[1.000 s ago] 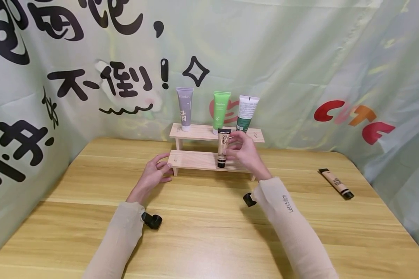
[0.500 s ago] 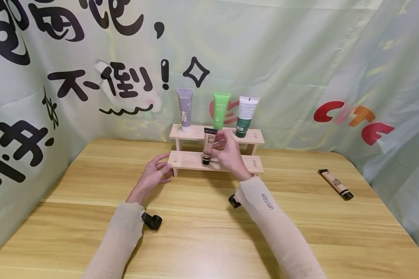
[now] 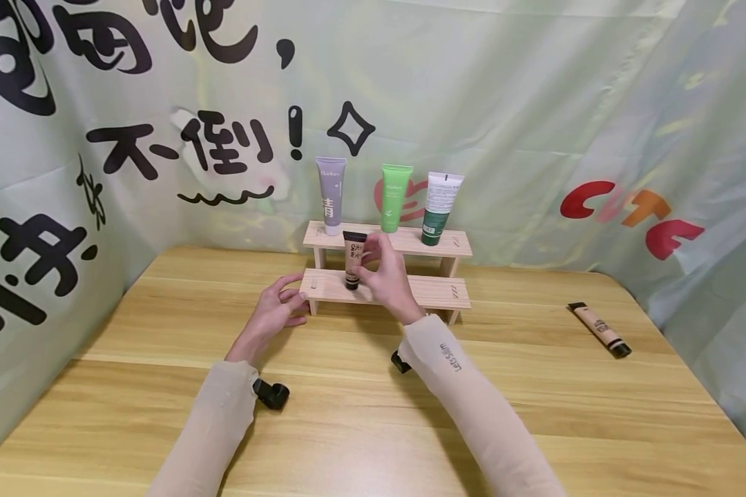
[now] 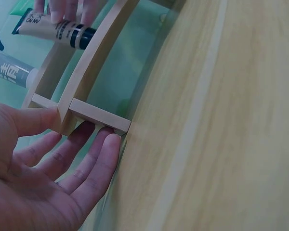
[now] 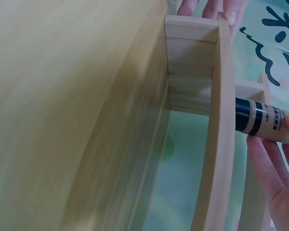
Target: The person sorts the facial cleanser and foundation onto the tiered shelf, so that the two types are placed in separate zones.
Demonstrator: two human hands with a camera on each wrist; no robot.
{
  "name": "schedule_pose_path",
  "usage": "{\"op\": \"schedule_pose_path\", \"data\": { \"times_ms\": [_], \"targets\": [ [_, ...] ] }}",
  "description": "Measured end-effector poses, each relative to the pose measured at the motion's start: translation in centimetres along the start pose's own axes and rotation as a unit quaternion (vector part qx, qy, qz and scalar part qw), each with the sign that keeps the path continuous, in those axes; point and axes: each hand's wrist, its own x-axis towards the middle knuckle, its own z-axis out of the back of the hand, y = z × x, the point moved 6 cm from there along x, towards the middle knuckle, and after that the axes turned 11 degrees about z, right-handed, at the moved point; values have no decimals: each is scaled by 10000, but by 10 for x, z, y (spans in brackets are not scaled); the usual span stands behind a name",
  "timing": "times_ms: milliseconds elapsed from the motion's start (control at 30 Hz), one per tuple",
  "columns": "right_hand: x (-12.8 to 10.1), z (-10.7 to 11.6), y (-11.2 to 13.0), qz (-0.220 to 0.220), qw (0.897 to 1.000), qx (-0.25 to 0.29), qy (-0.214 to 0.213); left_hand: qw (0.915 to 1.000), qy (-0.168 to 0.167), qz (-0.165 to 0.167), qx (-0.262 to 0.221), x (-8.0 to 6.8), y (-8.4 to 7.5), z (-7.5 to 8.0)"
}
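Note:
A two-tier wooden display stand [image 3: 432,290] stands on the table. My right hand [image 3: 388,279] pinches a beige squeeze tube [image 3: 354,259] with black ends, holding it upright, cap down, over the left half of the lower tier. In the right wrist view the tube's black cap [image 5: 243,115] meets the plank's top. My left hand [image 3: 272,314] holds the left end of the lower tier; in the left wrist view its thumb lies at the plank's corner and its bent fingers touch the leg [image 4: 100,115]. A purple tube [image 3: 331,197], a green tube [image 3: 396,199] and a white-and-green tube [image 3: 440,207] stand on the upper tier.
Another beige tube [image 3: 599,330] with black ends lies on the wooden table [image 3: 348,428] at the right. Behind the stand hangs a pale green cloth [image 3: 510,103] with black lettering, which also covers the left and right sides.
My right hand has moved left along the lower tier with the beige tube, from below the green tube to near the purple one. The left hand has stayed at the stand's end.

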Motion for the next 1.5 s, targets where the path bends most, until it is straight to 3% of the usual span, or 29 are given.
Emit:
{"op": "schedule_pose_path", "data": {
  "times_ms": [200, 300, 500, 767, 933, 1167, 1400, 1500],
  "targets": [
    [0, -4, 2, 58, 9996, -227, 143, 10000, 31, 5, 5, 1, 0, -1],
    [0, -3, 1, -86, 9990, -305, 305, 10000, 17, 14, -3, 1, -1, -1],
    [0, 13, -2, -582, 9973, 25, 458, 10000, 12, -21, 4, 1, -2, -2],
    [-9, 55, -12, -1131, 9926, -61, 427, 10000, 1, -13, 9, 1, -1, 0],
    [-16, 83, -17, -1217, 9918, -97, 367, 10000, -3, -70, 12, 0, 1, 1],
    [-34, 127, -28, -1483, 9883, -272, 239, 9999, 32, -96, 35, 1, 3, 0],
    [-54, 173, -36, -1815, 9834, 39, 3, 10000, 17, -72, 52, 0, 3, 1],
    [-64, 196, -42, -1864, 9822, -220, -81, 10000, 25, -82, 40, 0, 3, 1]
  ]
}}
